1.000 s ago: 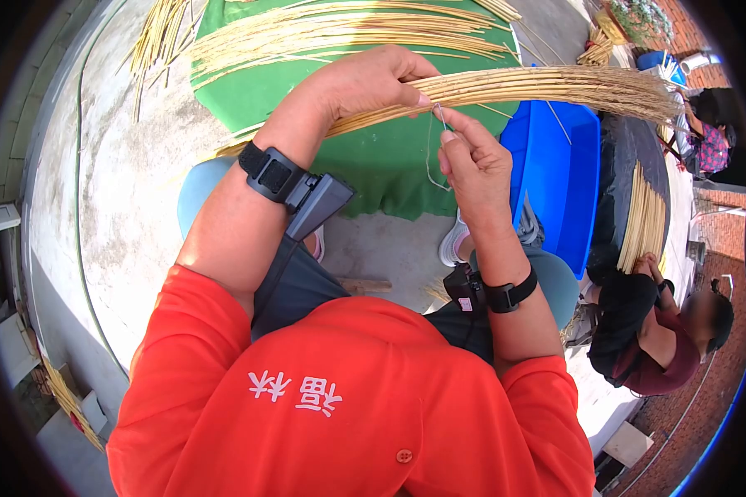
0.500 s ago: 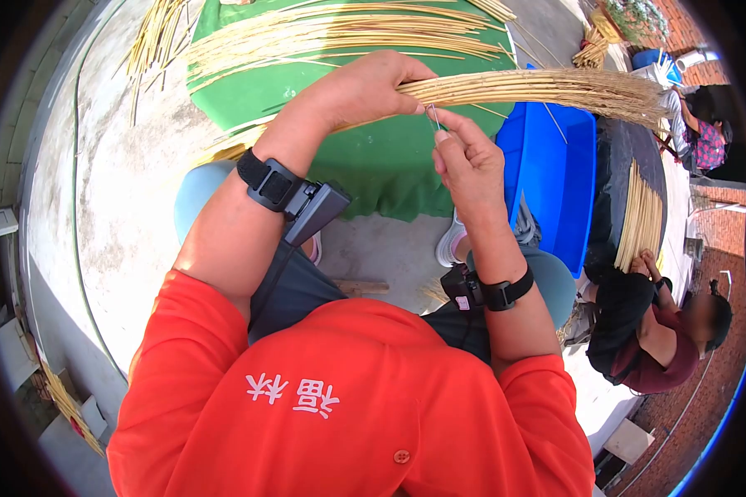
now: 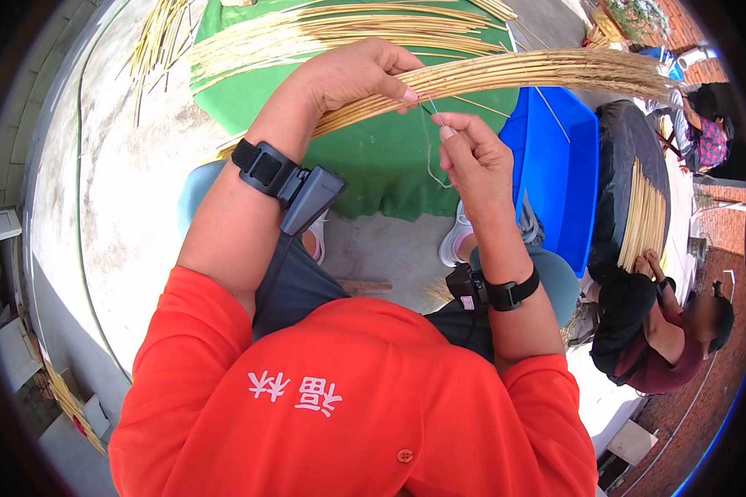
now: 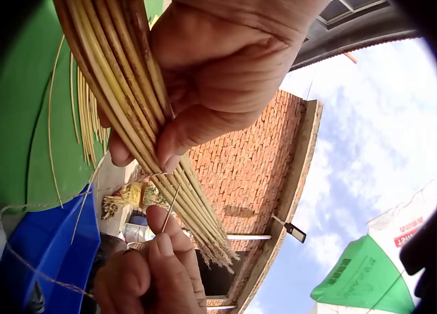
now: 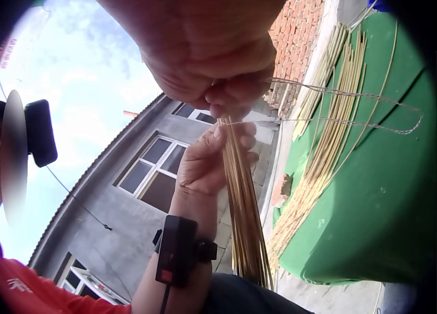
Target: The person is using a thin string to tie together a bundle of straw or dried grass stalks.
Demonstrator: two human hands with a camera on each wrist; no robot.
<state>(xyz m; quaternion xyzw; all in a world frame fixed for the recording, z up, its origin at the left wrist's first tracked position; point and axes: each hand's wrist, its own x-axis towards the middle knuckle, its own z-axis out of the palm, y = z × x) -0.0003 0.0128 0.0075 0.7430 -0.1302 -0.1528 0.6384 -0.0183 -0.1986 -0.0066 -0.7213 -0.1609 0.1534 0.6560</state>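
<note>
A long bundle of straw stalks [image 3: 506,74] with feathery tips lies across in front of the red shirt. The left hand [image 3: 348,79] grips it, thumb on the near side; in the left wrist view the left hand [image 4: 218,68] has its fingers curled round the stalks [image 4: 113,68]. Just below the bundle the right hand [image 3: 478,161] pinches a thin metal needle [image 3: 436,109], seen also in the left wrist view as a needle [image 4: 172,208] against the stalks. A twisted thread [image 3: 429,157] hangs in a loop; the right wrist view shows the thread [image 5: 382,95] trailing sideways.
Loose stalks [image 3: 348,31] lie on a green cloth [image 3: 373,178]. A blue bin [image 3: 568,199] stands at the right, beside a black-covered surface holding more stalks [image 3: 645,211]. Another person in dark red [image 3: 671,352] sits at the far right.
The bundle and left hand have risen slightly and tilted. The right hand has drawn a little away from the bundle, and the thread loop shows more plainly below it.
</note>
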